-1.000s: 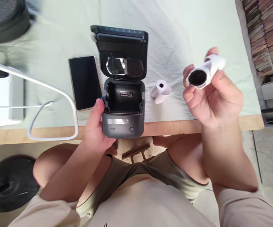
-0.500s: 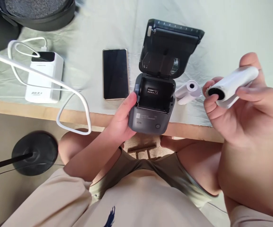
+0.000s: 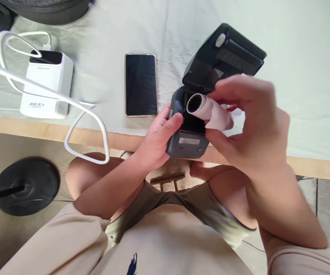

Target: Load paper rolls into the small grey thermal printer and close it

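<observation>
Dark grey plastic, that was the little label printer (image 3: pixel 190 143) sitting right at the near edge of the counter (image 3: pixel 310 160), lid (image 3: pixel 224 53) flipped up and leaning off to the far right. The person's left hand (image 3: pixel 159 139) was wrapped around the printer's left side, thumb pressed against the top corner by the open bay. The right hand (image 3: pixel 247 122) had its fingers closed around a white paper roll (image 3: pixel 207 110), held on its side just over the open compartment, with the dark hollow core end pointing left. Couldn't tell whether the roll was actually touching the printer or just hovering, since the hand was a bit blurry.

Just left of the printer a black phone (image 3: pixel 141 84) lay face up with its screen off. Further left sat a white power bank (image 3: pixel 47 86), with a white cable (image 3: pixel 90 114) looping off it and hanging over the counter's near edge. A pale green cloth (image 3: pixel 296 57) covered the counter. Down on the floor at the near left was a round black stand base (image 3: pixel 27 185). The person was sitting, knees under the counter's edge.
</observation>
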A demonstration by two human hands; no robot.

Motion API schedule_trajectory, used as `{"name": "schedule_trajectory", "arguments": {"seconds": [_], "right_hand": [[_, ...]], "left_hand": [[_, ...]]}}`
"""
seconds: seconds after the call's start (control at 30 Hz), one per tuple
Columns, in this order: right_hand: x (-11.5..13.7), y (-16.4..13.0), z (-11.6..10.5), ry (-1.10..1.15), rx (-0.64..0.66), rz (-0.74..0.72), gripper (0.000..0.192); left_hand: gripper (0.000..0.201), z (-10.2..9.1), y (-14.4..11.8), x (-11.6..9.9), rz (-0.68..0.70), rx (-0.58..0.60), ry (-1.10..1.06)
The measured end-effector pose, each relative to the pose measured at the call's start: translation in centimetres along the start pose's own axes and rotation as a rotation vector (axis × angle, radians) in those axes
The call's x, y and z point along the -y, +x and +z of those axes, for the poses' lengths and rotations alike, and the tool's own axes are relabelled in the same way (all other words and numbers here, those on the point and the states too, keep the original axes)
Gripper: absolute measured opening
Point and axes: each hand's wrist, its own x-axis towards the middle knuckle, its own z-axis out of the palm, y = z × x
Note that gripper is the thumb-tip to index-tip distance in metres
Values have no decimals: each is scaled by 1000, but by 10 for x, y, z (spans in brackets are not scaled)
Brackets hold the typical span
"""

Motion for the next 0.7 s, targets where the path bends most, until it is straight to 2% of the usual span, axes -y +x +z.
{"name": "schedule_trajectory", "arguments": {"seconds": [0.07,0.13,0.27,0.37,0.47,0.57,0.7], "right_hand": [[-8,0,1,-158,28,-29,52],[-13,1,2,-195,32,-63,36],[-8,1,9,-171,-84,-116,11],[1,-4,16,-169,-113,-214,8],[7,-10,18,-129,-55,-303,7],[6,-7,7,-135,37,-201,15],[-6,16,-25,-106,92,-26,30]], "left_hand": [[50,0,-1,0,-28,20,20],[59,-1,-2,0,-42,30,48],[60,-4,-1,0,-44,15,61],[58,-7,-2,-2,-74,26,20],[53,-8,-3,-6,-90,4,13],[47,-8,-4,-8,-114,-43,9],[61,-7,-2,-7,-121,-36,52]]}}
